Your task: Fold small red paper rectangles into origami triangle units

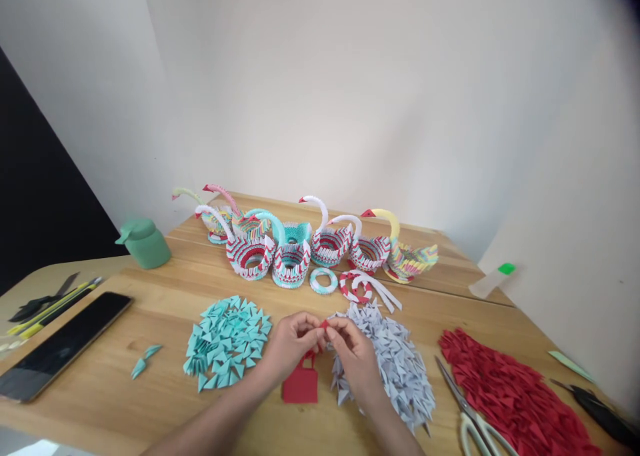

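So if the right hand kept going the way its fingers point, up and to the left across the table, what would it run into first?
The right hand already meets the left hand at a small red paper piece pinched between their fingertips. Past those, probably the teal paper ring, though depth is hard to judge.

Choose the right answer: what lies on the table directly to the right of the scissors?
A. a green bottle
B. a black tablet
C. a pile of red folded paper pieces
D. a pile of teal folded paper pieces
C: the pile of red folded paper pieces spreads out just right of the scissors, while the teal pile lies left of both hands.
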`<state>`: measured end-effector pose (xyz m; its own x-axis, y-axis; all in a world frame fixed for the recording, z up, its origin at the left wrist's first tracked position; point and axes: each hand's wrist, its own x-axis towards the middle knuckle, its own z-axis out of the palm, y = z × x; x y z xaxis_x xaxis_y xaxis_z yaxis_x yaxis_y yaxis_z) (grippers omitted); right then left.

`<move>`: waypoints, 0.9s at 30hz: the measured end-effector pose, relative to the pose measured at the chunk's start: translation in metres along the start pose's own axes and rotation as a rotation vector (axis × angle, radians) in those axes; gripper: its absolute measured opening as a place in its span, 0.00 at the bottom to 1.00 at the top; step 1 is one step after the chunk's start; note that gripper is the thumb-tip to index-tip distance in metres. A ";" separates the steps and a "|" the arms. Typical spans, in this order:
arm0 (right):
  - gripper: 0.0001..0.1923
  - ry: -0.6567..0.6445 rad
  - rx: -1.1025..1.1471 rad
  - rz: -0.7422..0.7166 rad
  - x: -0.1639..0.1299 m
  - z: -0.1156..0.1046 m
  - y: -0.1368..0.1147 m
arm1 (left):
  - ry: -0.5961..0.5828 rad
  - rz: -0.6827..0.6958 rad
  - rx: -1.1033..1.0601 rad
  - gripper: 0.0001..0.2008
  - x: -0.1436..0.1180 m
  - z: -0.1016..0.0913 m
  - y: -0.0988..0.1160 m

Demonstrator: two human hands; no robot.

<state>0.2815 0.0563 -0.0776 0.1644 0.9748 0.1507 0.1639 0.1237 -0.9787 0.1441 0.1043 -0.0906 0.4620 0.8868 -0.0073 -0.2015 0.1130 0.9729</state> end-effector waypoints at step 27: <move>0.08 0.025 -0.304 -0.323 -0.002 -0.012 -0.005 | 0.087 0.308 0.504 0.07 -0.012 -0.005 0.023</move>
<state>0.2916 0.0512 -0.0712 0.0806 0.8897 0.4493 0.4888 0.3575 -0.7958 0.1296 0.0980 -0.0688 0.3704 0.8810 0.2943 0.1292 -0.3626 0.9230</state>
